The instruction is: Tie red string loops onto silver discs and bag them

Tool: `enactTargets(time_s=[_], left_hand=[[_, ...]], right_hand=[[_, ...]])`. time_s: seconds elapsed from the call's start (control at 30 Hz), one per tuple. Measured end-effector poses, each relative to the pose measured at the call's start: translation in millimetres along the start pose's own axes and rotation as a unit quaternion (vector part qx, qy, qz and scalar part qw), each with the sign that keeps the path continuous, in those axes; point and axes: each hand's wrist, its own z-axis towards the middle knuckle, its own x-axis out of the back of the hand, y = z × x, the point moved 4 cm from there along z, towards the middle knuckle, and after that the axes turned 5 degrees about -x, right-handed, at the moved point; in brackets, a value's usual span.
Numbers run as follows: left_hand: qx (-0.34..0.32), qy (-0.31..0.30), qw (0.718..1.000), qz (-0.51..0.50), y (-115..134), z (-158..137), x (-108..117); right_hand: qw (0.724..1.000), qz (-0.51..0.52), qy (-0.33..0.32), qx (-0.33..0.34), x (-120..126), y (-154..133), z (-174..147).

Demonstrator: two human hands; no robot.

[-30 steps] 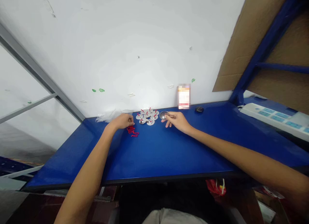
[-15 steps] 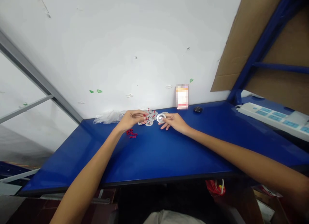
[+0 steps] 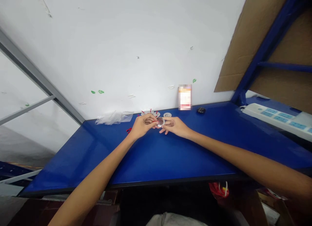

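My right hand point(image 3: 177, 127) pinches a small round metal disc point(image 3: 161, 121) by its edge, thumb in front. My left hand point(image 3: 144, 126) is closed at the disc's left side, with a bit of red cord showing between thumb and fingertips against the disc's middle. Behind my hands lie several similar discs with red cord loops point(image 3: 150, 111), partly hidden by my left fingers. One disc without visible cord point(image 3: 167, 115) lies just behind my right hand. Loose red cords point(image 3: 128, 131) peek out from behind my left wrist.
Clear plastic bags point(image 3: 113, 118) lie at the back left of the blue table point(image 3: 156, 161). A blurred-out card point(image 3: 185, 97) leans on the white wall, with a small black object point(image 3: 201, 110) beside it. A white power strip point(image 3: 278, 115) is at the right.
My left hand has moved right, bringing red cord to the disc in my right hand. The disc has tilted and shifted slightly left. More of the loose cord is now covered.
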Motion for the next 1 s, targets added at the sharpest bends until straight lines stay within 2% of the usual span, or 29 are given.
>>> enactTargets(time_s=[0.1,0.2,0.33,0.4,0.63,0.8,1.0], left_hand=[[-0.018,0.009,0.999,0.033,3,-1,0],[-0.070,0.016,0.991,0.112,10,-2,1],[-0.162,0.035,0.956,0.241,19,-5,2],[-0.180,0.049,0.946,0.265,20,-5,3],[-0.130,0.038,0.960,0.246,13,-4,-3],[-0.080,0.043,0.977,0.191,7,-5,-4],[-0.144,0.030,0.948,0.282,12,-7,-9]], right_hand=[[1.000,-0.006,0.012,-0.001,1,2,0],[1.000,-0.009,0.026,0.003,2,4,1],[0.999,-0.007,0.042,-0.007,4,5,2],[0.999,-0.003,0.045,-0.013,4,6,3],[0.999,0.000,0.053,-0.012,4,5,2],[0.999,-0.018,0.044,0.009,4,10,4],[0.998,-0.038,0.052,0.024,3,13,4]])
